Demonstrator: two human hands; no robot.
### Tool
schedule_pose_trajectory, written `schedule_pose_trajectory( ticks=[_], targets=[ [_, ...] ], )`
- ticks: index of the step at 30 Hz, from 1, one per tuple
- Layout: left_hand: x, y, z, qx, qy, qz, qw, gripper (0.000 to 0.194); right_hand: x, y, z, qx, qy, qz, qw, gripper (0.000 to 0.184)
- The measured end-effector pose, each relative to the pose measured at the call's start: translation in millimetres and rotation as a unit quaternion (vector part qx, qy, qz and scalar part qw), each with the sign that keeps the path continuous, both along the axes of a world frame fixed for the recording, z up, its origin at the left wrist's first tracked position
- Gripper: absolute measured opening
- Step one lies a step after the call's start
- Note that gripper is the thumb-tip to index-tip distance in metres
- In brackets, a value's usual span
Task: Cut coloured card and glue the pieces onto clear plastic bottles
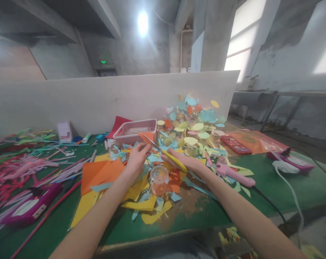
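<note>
Above the middle of the littered table, my left hand [138, 156] pinches a small piece of orange paper [150, 136]. My right hand [179, 158] grips a pair of scissors with yellow handles [181, 164], and their blades lie against that paper. Below and between the hands stands a clear plastic cup-like piece [159, 176] with an orange lower part. Sheets of orange paper [102, 174] lie left of my left forearm, over yellow paper [84, 208]. Yellow and blue offcuts [145, 205] are scattered around the clear piece.
A pink plastic basket [136, 130] stands behind the hands. To its right is a pile of clear pieces and paper discs [191, 122]. A pink glue gun [235, 173], a red phone-like object [236, 144] and a purple box [292, 162] lie right. Pipe cleaners [25, 165] cover the left.
</note>
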State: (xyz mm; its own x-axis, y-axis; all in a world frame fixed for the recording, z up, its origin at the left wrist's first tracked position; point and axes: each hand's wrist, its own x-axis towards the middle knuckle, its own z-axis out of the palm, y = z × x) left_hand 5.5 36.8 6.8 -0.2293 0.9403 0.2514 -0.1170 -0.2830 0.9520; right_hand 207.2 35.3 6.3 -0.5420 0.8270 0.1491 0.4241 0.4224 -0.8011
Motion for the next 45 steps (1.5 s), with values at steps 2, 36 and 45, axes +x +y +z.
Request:
schedule_pose_trajectory(
  ticks=[2,36,45],
  targets=[
    [-1,1,-1.7,-0.004,0.003,-0.008,1.000,0.040,-1,-1,1.1,-0.003,-0.011,-0.011,1.000,0.048],
    [-4,-5,5.5,-0.003,0.093,-0.032,0.995,0.032,-5,-3,6.9,0.001,-0.031,-0.031,0.999,0.051],
    [-4,-3,5.7,-0.002,0.136,-0.038,0.990,0.032,-4,-2,4.9,0.005,-0.028,-0.026,0.999,0.049]
  ],
)
